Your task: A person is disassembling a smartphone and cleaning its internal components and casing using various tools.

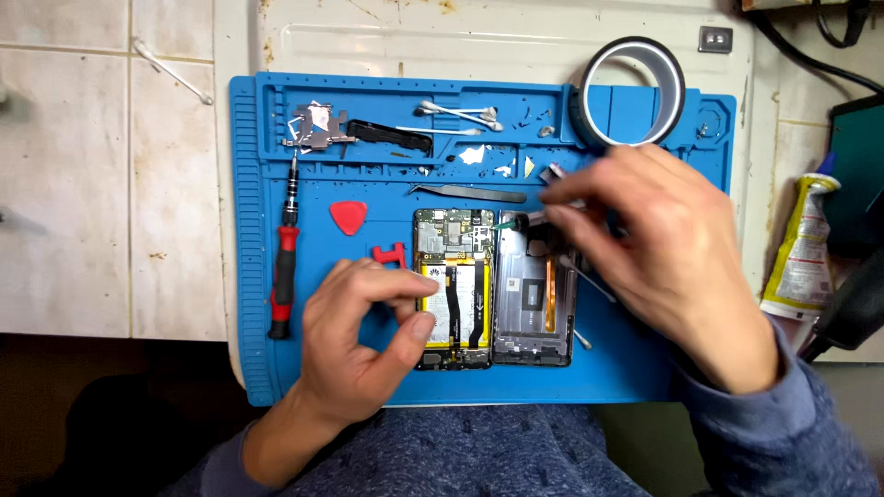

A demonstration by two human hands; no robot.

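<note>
A blue mat (276, 368) with moulded trays along its far edge lies on the desk (74, 184). In the trays sit a small metal bracket (318, 127), a black strip (389, 136), 3 cotton swabs (456, 112) and scattered white scraps (474, 155). A roll of tape (632, 92) stands over the far right corner of the mat.

At the middle of the mat lies an opened phone (451, 290), its circuit board at the far end, a yellow-edged white battery below it and black flat cables running down the battery. Touching its right side lies the grey back shell (532, 304), with an orange strip along its inner right edge.

The left hand (359, 345) rests at the phone's left edge, fingers curled, thumb and forefinger pinching near the battery; whether they grip anything is unclear. The right hand (668, 258) hovers over the far end of the shell, fingers closed on a thin dark tool (527, 222) whose tip points at the phone's board.

Beyond the phone lie tweezers (470, 193). Left of it lie a red pick (348, 216), a red clip (389, 255) and a red-handled screwdriver (284, 267). A glue tube (801, 248) lies off the mat's right edge.
</note>
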